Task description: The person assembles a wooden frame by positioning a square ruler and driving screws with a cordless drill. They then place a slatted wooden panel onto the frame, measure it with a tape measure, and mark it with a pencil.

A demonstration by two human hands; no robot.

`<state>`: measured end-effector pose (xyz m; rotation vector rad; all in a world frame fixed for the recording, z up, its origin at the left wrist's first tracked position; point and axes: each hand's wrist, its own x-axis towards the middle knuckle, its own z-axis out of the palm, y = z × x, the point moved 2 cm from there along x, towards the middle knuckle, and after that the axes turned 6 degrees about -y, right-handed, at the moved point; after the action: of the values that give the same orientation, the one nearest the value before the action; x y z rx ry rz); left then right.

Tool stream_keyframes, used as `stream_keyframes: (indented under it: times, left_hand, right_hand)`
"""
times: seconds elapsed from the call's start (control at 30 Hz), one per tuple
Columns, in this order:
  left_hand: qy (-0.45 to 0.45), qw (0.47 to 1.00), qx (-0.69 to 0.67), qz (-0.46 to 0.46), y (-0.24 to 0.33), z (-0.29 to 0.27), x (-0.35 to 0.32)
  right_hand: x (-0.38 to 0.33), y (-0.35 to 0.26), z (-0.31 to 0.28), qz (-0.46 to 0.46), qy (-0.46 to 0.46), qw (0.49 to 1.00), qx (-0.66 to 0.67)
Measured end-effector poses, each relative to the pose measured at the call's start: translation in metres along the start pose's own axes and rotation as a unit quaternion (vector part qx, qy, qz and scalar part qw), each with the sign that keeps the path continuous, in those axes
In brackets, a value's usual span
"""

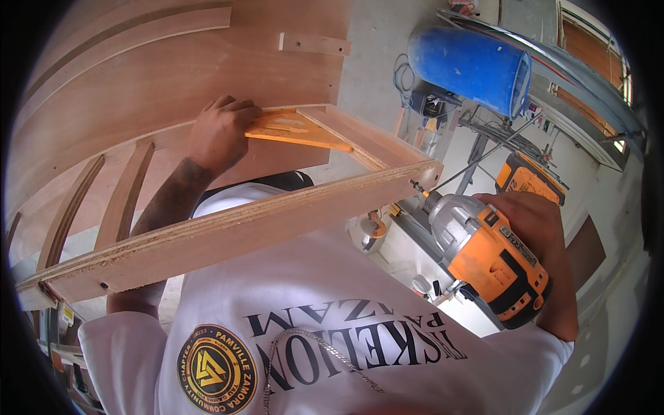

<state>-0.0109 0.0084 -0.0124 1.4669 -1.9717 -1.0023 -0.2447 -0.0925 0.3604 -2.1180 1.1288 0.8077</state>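
Observation:
My right hand (532,221) is wrapped round the grip of an orange and grey cordless impact driver (494,259). Its bit points at the right end of a long plywood strip (263,235), where a screw (418,187) appears to stand at the tip. Behind that strip, a shorter plywood crosspiece (366,138) meets it at the corner. My left hand (225,131) grips the near end of an orange triangular square (297,130), which lies against the crosspiece. The fingertips over the square are partly hidden.
A large plywood panel (173,69) stands behind the frame, with wooden slats (124,194) at left and a small drilled block (315,44) on it. Off to the right are a blue barrel (463,62), coiled cables (498,135) and a metal pole (484,155).

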Motion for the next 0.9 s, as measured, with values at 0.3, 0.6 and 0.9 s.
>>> stream_keyframes:
  times: [0.3,0.6,0.9]
  left_hand:
    - [-0.013,1.0,0.0,-0.003,0.002,-0.001,-0.001]
    - [-0.006,1.0,-0.001,-0.002,0.0,0.001,-0.001]
    - [-0.011,1.0,-0.004,-0.009,0.003,-0.002,0.001]
  right_hand:
    - [0.001,0.006,0.007,-0.008,-0.002,0.999,-0.035]
    - [0.008,0.006,0.0,-0.048,-0.005,0.994,-0.102]
    - [0.008,0.008,0.0,-0.032,-0.019,0.996,-0.086]
